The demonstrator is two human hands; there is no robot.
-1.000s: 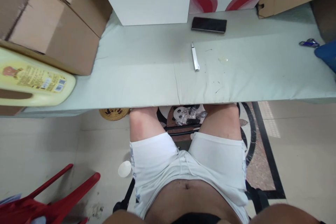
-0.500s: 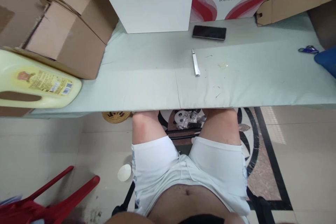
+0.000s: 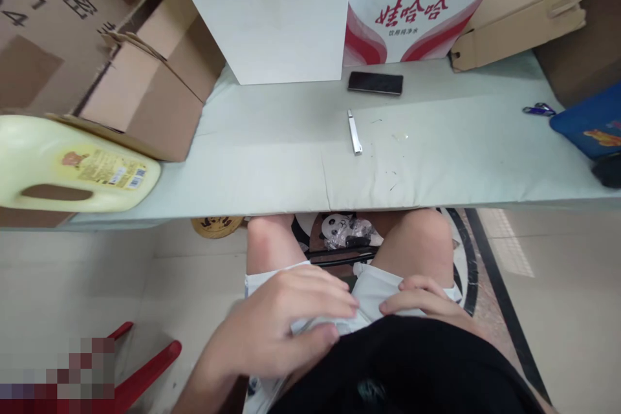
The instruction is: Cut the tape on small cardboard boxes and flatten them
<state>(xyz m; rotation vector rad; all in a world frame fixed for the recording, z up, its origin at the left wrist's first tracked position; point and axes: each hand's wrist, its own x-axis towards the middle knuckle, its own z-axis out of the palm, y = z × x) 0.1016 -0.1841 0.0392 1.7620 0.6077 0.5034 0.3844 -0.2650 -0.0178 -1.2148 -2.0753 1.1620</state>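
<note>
Both hands have come into view since the earlier frames, when only the lap showed, and a black garment [image 3: 412,369] now covers the bare belly at 6 o'clock. Across the upper half runs the table [image 3: 272,168] under its pale cloth, with brown cartons [image 3: 145,90] at 10 o'clock, a white box [image 3: 276,26] at 12 o'clock and a red-and-white carton [image 3: 417,13] just beside it at 1 o'clock. A yellow jug [image 3: 72,165] lies on its side at 9 o'clock. Below the table edge, the white shorts [image 3: 373,288] sit at 6 o'clock. The left hand [image 3: 286,320] rests on them, its grip pinched shut on a fold of the shorts between thumb and fingers. The right hand [image 3: 422,297] lies on the shorts near it, fingers curled; whether its grip holds cloth I cannot tell. A dark phone [image 3: 375,83] lies at 12 o'clock, a small white stick [image 3: 354,132] near it.
</note>
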